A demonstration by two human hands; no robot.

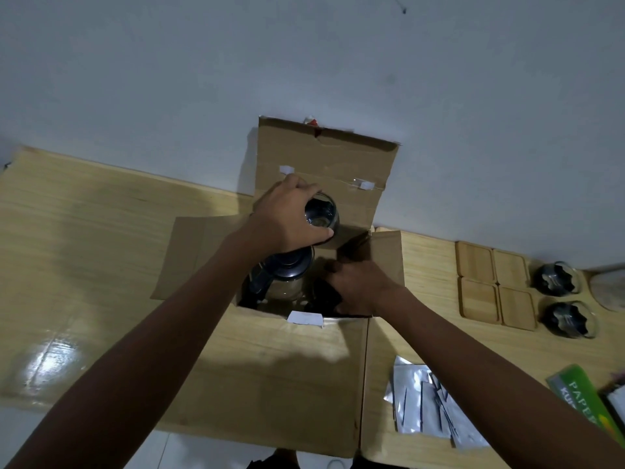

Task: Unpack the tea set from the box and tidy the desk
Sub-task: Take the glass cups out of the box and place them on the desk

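Two clear glass cups with dark inserts (558,278) and four square wooden coasters (495,285) already sit out, well right of our right hand (358,290), which curls over dark packing inside the open brown cardboard box (291,377). Our left hand (287,216) grips a third clear glass cup (323,214) above it. Just below that hand, a glass teapot with a dark lid (287,275) waits inside. Silver sachets (429,407) litter the pale wooden desk (84,238) against a plain grey wall (304,62).

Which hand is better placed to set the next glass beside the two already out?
Left, probably: the left hand already grips a glass cup above the box; the right hand is down inside it.
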